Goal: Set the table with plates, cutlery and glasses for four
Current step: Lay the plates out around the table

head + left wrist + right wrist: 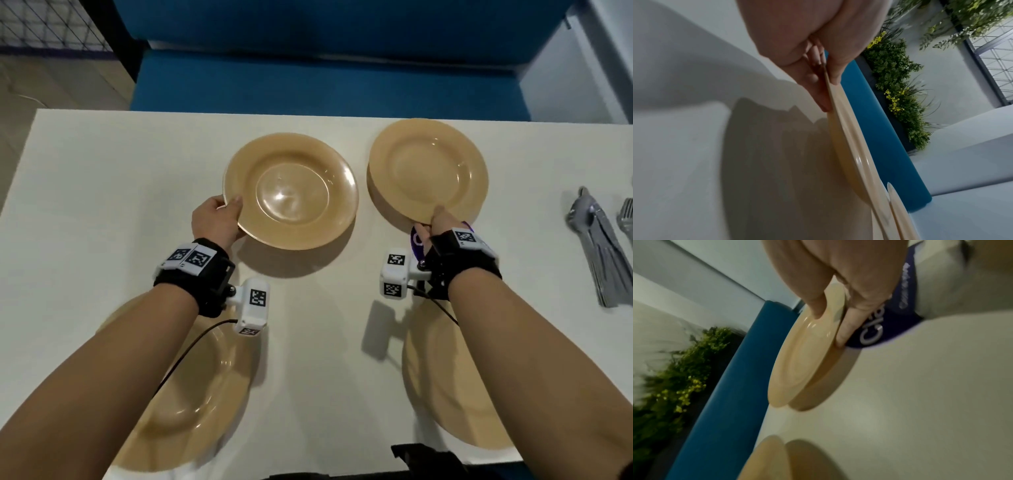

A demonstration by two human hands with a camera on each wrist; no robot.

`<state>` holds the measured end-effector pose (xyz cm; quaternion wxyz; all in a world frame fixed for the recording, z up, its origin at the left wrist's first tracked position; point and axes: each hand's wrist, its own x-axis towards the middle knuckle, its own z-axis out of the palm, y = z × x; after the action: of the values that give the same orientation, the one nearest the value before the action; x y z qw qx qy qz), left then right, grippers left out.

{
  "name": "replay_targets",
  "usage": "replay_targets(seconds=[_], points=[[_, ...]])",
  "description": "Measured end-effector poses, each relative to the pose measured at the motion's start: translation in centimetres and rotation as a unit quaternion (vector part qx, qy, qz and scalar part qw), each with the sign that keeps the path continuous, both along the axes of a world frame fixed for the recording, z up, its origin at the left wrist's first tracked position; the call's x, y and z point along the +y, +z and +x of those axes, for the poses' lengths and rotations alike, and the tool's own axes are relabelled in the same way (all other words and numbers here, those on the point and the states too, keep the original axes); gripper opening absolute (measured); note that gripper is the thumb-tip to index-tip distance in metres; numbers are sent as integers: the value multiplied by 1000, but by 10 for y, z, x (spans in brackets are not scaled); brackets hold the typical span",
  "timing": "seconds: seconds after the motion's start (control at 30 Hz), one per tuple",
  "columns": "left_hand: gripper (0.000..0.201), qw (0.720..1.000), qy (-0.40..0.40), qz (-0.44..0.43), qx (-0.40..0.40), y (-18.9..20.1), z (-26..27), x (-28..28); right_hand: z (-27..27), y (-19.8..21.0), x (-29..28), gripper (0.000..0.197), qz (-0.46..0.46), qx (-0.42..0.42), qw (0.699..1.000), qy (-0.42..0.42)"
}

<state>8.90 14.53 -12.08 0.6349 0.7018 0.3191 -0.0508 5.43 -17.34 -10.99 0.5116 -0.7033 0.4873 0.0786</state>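
Observation:
Two tan plates are held above the far half of the white table (85,178). My left hand (219,219) grips the near-left rim of the left plate (291,192), thumb on top and fingers (818,91) underneath; the plate (849,146) hangs just over the tabletop. My right hand (435,226) pinches the near rim of the right plate (428,171), which is tilted, its near edge raised; the thumb (818,305) lies on the plate (803,356). Two more tan plates lie near me, one under my left forearm (191,394), one under my right (442,387).
A bundle of steel cutlery (599,246) lies at the table's right edge, with a fork (627,219) beside it. A blue round sticker (879,331) sits on the table under my right hand. A blue bench (325,78) runs along the far side.

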Motion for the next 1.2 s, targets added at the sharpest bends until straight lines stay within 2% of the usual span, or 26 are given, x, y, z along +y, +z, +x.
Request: replay_targets(seconds=[0.07, 0.17, 0.2, 0.27, 0.3, 0.37, 0.4, 0.57, 0.73, 0.9, 1.03, 1.2], points=[[20, 1000, 4, -1, 0, -3, 1, 5, -4, -1, 17, 22, 162, -41, 983, -79], [23, 1000, 7, -10, -4, -4, 3, 17, -6, -3, 57, 44, 211, -49, 975, -49], [22, 1000, 6, -16, -4, -3, 4, 23, -3, 1, 76, 37, 215, -70, 972, -57], [23, 1000, 2, -20, -6, -1, 5, 39, 7, 12, 115, 11, 194, -117, 973, -46], [24, 1000, 2, -19, -7, -1, 7, 49, 11, 15, 133, 10, 163, -126, 978, -10], [28, 1000, 0, -16, -4, 1, 9, 75, 21, 16, 163, 36, 99, -120, 986, 66], [31, 1000, -2, -15, -3, 3, 11, 89, 26, 16, 177, 41, 85, -120, 985, 86], [45, 1000, -15, 21, -11, 8, 29, 168, 53, 12, 252, 49, 69, -127, 980, 133], [49, 997, -43, 63, 22, 4, 44, 196, 64, 0, 282, 58, 64, -102, 980, 160], [69, 985, -106, 130, 37, -3, 58, 219, 69, -10, 298, 65, 24, -104, 981, 164], [70, 983, -111, 146, 27, -5, 67, 225, 76, -4, 304, 63, -22, -107, 976, 187], [70, 983, -104, 149, 23, -8, 70, 231, 78, -1, 311, 61, -27, -104, 973, 203]])
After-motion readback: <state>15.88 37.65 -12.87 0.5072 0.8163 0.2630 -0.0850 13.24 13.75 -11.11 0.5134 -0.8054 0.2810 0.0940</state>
